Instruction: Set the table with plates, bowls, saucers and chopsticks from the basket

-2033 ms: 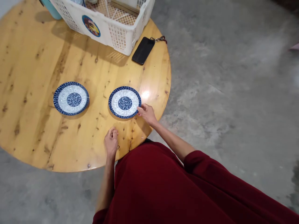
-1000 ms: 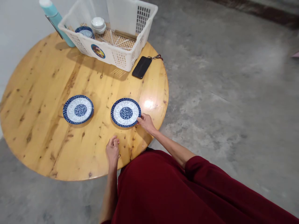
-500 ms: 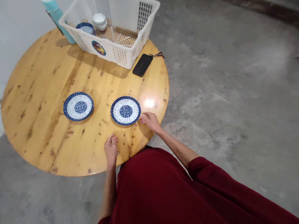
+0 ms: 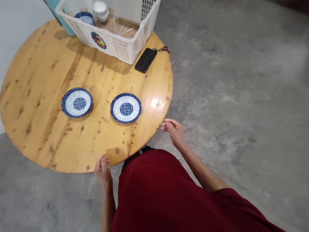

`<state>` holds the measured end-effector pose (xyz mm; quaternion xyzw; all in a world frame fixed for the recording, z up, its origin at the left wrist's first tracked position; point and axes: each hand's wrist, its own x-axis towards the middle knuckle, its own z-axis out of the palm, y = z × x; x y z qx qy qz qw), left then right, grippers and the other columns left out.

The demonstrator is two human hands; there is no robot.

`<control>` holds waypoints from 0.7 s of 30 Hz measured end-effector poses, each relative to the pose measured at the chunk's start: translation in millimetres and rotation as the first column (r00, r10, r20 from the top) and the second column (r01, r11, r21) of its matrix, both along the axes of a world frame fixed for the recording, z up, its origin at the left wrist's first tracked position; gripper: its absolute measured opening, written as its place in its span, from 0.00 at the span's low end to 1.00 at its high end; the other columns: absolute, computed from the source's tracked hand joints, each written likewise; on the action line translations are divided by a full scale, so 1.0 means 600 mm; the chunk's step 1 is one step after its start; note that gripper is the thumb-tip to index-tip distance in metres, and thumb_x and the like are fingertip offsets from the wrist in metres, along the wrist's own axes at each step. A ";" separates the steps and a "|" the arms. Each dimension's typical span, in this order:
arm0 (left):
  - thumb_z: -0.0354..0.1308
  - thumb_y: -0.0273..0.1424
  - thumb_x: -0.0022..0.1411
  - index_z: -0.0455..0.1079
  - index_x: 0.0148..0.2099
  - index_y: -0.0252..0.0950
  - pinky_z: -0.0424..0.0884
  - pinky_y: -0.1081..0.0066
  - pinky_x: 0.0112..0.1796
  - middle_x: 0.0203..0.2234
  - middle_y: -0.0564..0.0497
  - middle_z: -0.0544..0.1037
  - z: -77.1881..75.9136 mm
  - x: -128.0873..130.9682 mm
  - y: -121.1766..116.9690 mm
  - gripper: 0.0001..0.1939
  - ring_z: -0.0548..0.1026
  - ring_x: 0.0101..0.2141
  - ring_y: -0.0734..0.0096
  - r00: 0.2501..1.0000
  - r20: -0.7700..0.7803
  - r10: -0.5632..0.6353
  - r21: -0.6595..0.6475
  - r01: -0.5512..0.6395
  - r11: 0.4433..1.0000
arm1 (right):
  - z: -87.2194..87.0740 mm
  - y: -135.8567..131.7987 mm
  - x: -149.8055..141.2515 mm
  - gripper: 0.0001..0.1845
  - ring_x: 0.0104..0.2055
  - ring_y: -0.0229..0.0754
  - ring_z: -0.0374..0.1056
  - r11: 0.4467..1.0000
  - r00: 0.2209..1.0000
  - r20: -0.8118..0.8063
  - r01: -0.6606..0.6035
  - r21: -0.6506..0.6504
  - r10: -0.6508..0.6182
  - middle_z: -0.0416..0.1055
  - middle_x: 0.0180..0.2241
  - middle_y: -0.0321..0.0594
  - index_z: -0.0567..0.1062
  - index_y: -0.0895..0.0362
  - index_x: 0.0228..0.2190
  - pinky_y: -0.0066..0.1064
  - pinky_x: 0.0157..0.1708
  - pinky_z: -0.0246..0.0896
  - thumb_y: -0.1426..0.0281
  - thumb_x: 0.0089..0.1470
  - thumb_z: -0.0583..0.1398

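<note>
A round plate (image 4: 126, 108) with a dark blue patterned rim and blue centre lies flat near the table's right side. To its left, a small stack of matching plates (image 4: 77, 102) rests on the wood. My right hand (image 4: 177, 132) hangs just past the table's right edge, apart from the plate, with fingers loosely stretched and nothing in them. By the front edge is my left hand (image 4: 103, 168), its fingers lightly bent and apart, holding nothing.
On the round wooden table (image 4: 48, 129), a white plastic basket (image 4: 118, 45) at the back holds bowls (image 4: 100, 11), blue-rimmed dishes (image 4: 85, 18) and chopsticks (image 4: 129, 23). Beside it are a black phone (image 4: 145, 60) and a turquoise bottle (image 4: 66, 25). Concrete floor (image 4: 229, 112) surrounds the table.
My right hand has let go of the single plate's rim and moved right, off the table. My left hand has drawn back to the front edge. The plates stay in place.
</note>
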<state>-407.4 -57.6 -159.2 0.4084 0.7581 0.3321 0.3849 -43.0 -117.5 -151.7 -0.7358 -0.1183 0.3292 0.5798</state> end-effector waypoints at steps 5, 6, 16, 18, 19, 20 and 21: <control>0.58 0.42 0.56 0.77 0.45 0.33 0.77 0.68 0.34 0.30 0.49 0.81 0.019 -0.007 -0.081 0.21 0.79 0.30 0.68 0.998 0.002 0.070 -0.073 -0.069 0.995 | -0.001 0.033 -0.030 0.19 0.29 0.41 0.75 0.982 0.982 -0.037 -0.186 0.035 0.188 0.80 0.31 0.41 0.77 0.56 0.38 0.34 0.31 0.72 0.54 0.52 0.62; 0.58 0.43 0.56 0.77 0.46 0.33 0.77 0.68 0.34 0.30 0.49 0.81 0.020 -0.009 -0.097 0.22 0.79 0.30 0.67 0.996 0.004 0.084 -0.086 -0.083 0.993 | -0.003 0.036 -0.037 0.19 0.28 0.41 0.75 0.977 0.976 -0.052 -0.210 0.038 0.212 0.80 0.31 0.41 0.77 0.57 0.38 0.34 0.31 0.72 0.54 0.51 0.62; 0.60 0.48 0.55 0.79 0.42 0.34 0.76 0.68 0.31 0.29 0.46 0.82 0.012 -0.038 -0.093 0.23 0.79 0.27 0.67 0.996 0.084 0.009 -0.014 -0.008 1.000 | -0.009 -0.024 -0.151 0.25 0.27 0.45 0.75 0.941 0.930 -0.157 -0.338 -0.010 0.332 0.80 0.29 0.44 0.78 0.58 0.35 0.35 0.28 0.71 0.50 0.45 0.65; 0.60 0.49 0.56 0.79 0.42 0.33 0.76 0.68 0.32 0.29 0.46 0.82 0.018 -0.056 -0.076 0.24 0.79 0.28 0.67 0.994 0.101 -0.036 0.025 0.034 0.999 | -0.012 -0.033 -0.182 0.25 0.27 0.46 0.75 0.939 0.929 -0.152 -0.343 -0.015 0.337 0.79 0.29 0.44 0.78 0.58 0.35 0.35 0.28 0.71 0.50 0.45 0.65; 0.60 0.49 0.56 0.79 0.42 0.33 0.76 0.68 0.32 0.29 0.46 0.82 0.022 -0.070 -0.070 0.24 0.78 0.28 0.67 0.992 0.109 -0.056 0.034 0.053 0.998 | -0.014 -0.034 -0.200 0.26 0.27 0.46 0.75 0.941 0.931 -0.149 -0.339 -0.017 0.333 0.79 0.29 0.44 0.78 0.58 0.35 0.36 0.28 0.71 0.49 0.44 0.65; 0.59 0.50 0.56 0.79 0.42 0.33 0.76 0.68 0.32 0.29 0.46 0.82 0.025 -0.089 -0.067 0.25 0.78 0.28 0.67 0.991 0.116 -0.071 0.035 0.068 0.997 | -0.015 -0.034 -0.220 0.26 0.27 0.46 0.75 0.944 0.934 -0.148 -0.330 -0.019 0.324 0.79 0.29 0.44 0.78 0.58 0.35 0.36 0.28 0.71 0.49 0.43 0.65; 0.59 0.50 0.55 0.79 0.42 0.33 0.76 0.68 0.32 0.29 0.46 0.82 0.028 -0.112 -0.066 0.25 0.78 0.28 0.67 0.989 0.121 -0.080 0.031 0.077 0.997 | -0.016 -0.032 -0.241 0.27 0.26 0.47 0.74 0.947 0.938 -0.150 -0.319 -0.020 0.313 0.79 0.28 0.44 0.78 0.58 0.35 0.36 0.27 0.71 0.48 0.42 0.66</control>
